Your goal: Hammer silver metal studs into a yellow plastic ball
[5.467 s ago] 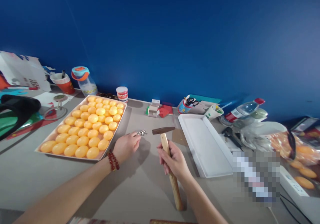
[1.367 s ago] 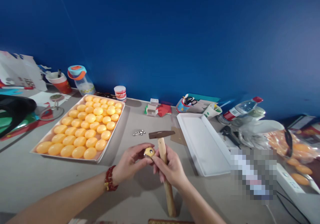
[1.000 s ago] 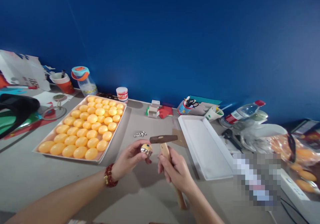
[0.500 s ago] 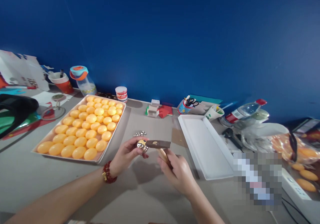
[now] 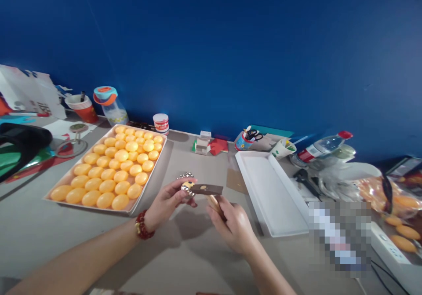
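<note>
My left hand (image 5: 168, 200), with a dark red bead bracelet at the wrist, pinches a small cluster of shiny silver balls (image 5: 187, 190) with a yellow, dark-spotted patch on top. My right hand (image 5: 232, 224) is wrapped round the light wooden handle of a small hammer (image 5: 209, 189). Its dark, blocky head lies level, and its left end meets the silver cluster at my left fingertips; whether it presses on it I cannot tell. More silver balls (image 5: 187, 175) show just behind my left hand, partly covered by the fingers.
A tray of orange balls (image 5: 112, 175) lies at left, a white shallow tray (image 5: 273, 194) at right. Along the blue wall stand a bottle with a blue lid (image 5: 110, 106), a round tub (image 5: 161, 123), small boxes (image 5: 202, 144), a pen cup (image 5: 244, 141) and a red-capped bottle (image 5: 321, 147).
Both hands hold nearly the same pose. The hammer has shifted very slightly left, towards the silver cluster. The surrounding things stay put, apart from a slight shift of the view.
</note>
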Motion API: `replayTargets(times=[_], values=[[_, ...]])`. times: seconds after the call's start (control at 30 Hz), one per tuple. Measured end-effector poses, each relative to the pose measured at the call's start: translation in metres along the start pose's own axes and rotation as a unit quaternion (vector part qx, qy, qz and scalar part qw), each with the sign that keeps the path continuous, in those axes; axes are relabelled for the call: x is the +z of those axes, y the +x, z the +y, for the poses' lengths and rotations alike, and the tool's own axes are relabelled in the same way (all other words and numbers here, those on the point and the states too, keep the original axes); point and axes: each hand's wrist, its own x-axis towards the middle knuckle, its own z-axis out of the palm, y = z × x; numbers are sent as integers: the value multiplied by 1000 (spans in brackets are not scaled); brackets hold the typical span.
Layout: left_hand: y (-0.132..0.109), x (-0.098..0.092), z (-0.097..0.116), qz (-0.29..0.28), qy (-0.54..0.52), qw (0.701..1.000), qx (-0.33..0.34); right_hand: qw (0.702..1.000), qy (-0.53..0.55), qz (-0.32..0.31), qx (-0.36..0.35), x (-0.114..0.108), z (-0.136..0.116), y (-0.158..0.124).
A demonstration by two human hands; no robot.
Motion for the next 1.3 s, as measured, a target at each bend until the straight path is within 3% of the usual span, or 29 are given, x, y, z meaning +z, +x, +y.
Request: replayTargets(times=[0.33, 0.53, 0.67, 0.77, 0.87, 0.97, 1.3], values=[[1, 5, 2, 2, -14, 1000, 7, 1000, -21, 12, -18, 1, 5, -1], [-2, 11, 2, -101, -46, 993, -40, 992, 91, 69, 60, 1, 3, -3], [-8, 12, -8, -134, -54, 989, -37, 986, 136, 51, 85, 5, -8, -3], [-13, 12, -15, -156, -47, 986, -22, 968, 227, 7, 112, 6, -15, -1], [-16, 14, -16, -182, -28, 983, -21, 932, 338, -49, 124, 7, -17, 1], [-18, 16, -13, -186, -10, 982, -36, 900, 408, -66, 138, 9, -18, 2], [-21, 18, -13, -170, -9, 983, -71, 868, 464, -75, 159, 10, -22, 3]])
